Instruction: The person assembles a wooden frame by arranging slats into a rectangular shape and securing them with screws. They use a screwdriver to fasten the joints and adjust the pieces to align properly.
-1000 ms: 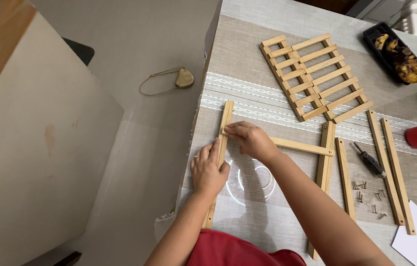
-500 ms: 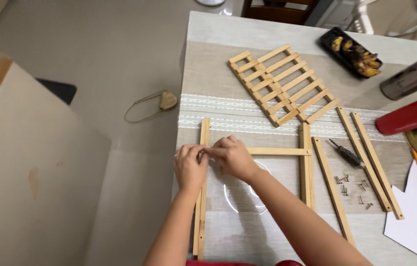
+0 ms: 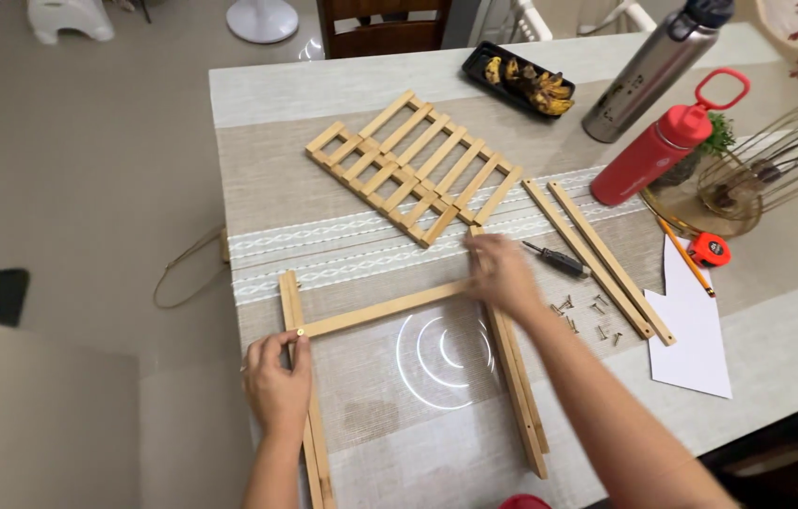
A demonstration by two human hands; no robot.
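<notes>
- Head view: left hand (image 3: 278,382) pinches the pale wooden side rail (image 3: 303,396) where the thin wooden crossbar (image 3: 382,309) meets it, fingers pressed together around a small screw head
- right hand (image 3: 502,273), fingers spread flat, presses the crossbar's far end onto the second wooden rail (image 3: 515,377), beside the black screwdriver (image 3: 556,259)
- risk, I judge: uneven pressure could skew the joint; the rail may slide on the cloth-covered bench (image 3: 323,170)

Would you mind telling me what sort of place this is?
Probably a home dining room: a dining table with a cloth runner, a wooden chair pushed in, and a tray of bananas.
</notes>
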